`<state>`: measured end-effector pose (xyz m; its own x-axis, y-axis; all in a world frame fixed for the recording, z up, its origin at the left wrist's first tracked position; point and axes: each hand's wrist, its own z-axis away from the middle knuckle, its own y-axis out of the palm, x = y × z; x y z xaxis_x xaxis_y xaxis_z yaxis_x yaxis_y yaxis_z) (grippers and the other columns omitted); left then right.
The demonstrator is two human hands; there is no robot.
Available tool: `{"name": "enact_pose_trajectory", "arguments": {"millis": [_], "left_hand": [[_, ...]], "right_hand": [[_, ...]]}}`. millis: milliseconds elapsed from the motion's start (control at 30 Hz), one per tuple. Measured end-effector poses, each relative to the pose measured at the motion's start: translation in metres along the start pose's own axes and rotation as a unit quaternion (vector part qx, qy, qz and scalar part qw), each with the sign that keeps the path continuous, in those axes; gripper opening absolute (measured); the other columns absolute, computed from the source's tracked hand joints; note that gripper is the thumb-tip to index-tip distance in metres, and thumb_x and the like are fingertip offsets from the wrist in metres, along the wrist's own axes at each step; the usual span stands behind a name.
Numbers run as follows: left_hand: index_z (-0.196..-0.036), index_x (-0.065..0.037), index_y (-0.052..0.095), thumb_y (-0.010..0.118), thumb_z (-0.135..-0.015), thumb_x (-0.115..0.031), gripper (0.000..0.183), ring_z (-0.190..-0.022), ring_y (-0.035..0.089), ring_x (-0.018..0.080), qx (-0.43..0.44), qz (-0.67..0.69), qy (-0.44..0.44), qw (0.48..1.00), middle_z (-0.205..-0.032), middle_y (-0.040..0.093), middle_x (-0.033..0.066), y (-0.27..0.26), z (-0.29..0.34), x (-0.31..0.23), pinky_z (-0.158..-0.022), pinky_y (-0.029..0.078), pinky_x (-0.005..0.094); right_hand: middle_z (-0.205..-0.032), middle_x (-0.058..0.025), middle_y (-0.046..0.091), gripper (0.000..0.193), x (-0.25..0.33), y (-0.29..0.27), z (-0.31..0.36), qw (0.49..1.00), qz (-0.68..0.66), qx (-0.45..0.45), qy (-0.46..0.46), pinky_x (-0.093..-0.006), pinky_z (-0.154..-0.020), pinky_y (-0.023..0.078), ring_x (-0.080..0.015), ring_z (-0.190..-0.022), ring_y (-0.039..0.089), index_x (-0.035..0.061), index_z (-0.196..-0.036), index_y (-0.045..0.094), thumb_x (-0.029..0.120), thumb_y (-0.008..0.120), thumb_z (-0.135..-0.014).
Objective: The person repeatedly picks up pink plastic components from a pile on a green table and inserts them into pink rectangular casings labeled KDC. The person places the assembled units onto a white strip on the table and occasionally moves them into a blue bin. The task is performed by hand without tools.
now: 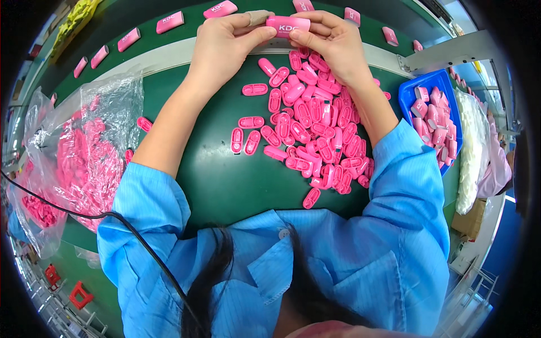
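Between my two hands, at the far side of the table, is a small pink box (288,26) with white printing. My left hand (226,42) pinches its left end, with a tan covering round one finger. The right end sits between the thumb and fingers of my right hand (333,44). Just nearer than my hands spreads a heap of pink oval plastic parts (315,121), some with hollow sides up, some smooth sides up. Several of these parts lie apart at the heap's left edge. What is inside the box, if anything, is hidden.
Similar pink boxes (169,22) stand spaced along a green strip beyond a pale rail (169,58). At left lies a clear plastic bag (84,163) of pink parts, crossed by a black cable (127,222). A blue bin (407,93) of pink boxes sits at right, beside a white bag (469,152).
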<state>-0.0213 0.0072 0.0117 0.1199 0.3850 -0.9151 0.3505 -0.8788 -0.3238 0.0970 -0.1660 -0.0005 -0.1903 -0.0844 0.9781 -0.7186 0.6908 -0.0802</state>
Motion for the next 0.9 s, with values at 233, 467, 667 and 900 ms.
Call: {"name": "enact_pose_trajectory", "arguments": {"millis": [233,467,667,900], "left_hand": [[-0.115,0.009,0.054,0.063,-0.085,-0.008,0.036,-0.071,0.068,0.0305,-0.091,-0.237,0.180,0.950,-0.079,0.063,0.0271,0.016,0.024,-0.024,-0.063,0.051,0.0370],[-0.120,0.007,0.051,0.056,-0.085,-0.005,0.037,-0.078,0.063,0.0418,-0.079,-0.256,0.084,0.960,-0.083,0.063,0.0257,0.019,0.015,-0.009,-0.070,0.051,0.0444],[-0.108,-0.001,0.062,0.074,-0.071,-0.015,0.041,-0.093,0.062,0.0297,0.034,-0.289,0.038,0.956,-0.101,0.064,0.0149,-0.023,0.023,-0.033,-0.080,0.050,0.0360],[-0.087,-0.001,0.067,0.076,-0.069,-0.013,0.023,-0.082,0.063,0.0299,0.148,-0.265,0.055,0.951,-0.091,0.064,0.0129,-0.025,0.054,-0.020,-0.079,0.050,0.0367]], "right_hand": [[-0.100,-0.0087,0.068,0.024,0.016,0.010,0.005,1.000,-0.017,0.013,-0.005,-0.0245,-0.077,0.053,-0.0129,-0.091,0.064,-0.0038,-0.108,0.060,-0.001,0.064,-0.085],[-0.087,-0.0091,0.069,0.021,0.016,0.027,-0.010,0.988,0.144,-0.043,-0.032,-0.0243,-0.072,0.052,-0.0114,-0.081,0.065,-0.0044,-0.099,0.064,0.006,0.069,-0.081],[-0.077,-0.0142,0.068,0.024,-0.021,0.020,-0.070,0.975,0.216,-0.033,-0.050,-0.0305,-0.066,0.052,-0.0159,-0.070,0.066,-0.0002,-0.092,0.069,0.017,0.073,-0.075],[-0.103,-0.0235,0.061,0.022,-0.023,-0.006,-0.100,0.828,0.545,-0.040,-0.128,-0.0441,-0.087,0.046,-0.0396,-0.098,0.058,0.0022,-0.089,0.068,0.021,0.058,-0.086]]}}
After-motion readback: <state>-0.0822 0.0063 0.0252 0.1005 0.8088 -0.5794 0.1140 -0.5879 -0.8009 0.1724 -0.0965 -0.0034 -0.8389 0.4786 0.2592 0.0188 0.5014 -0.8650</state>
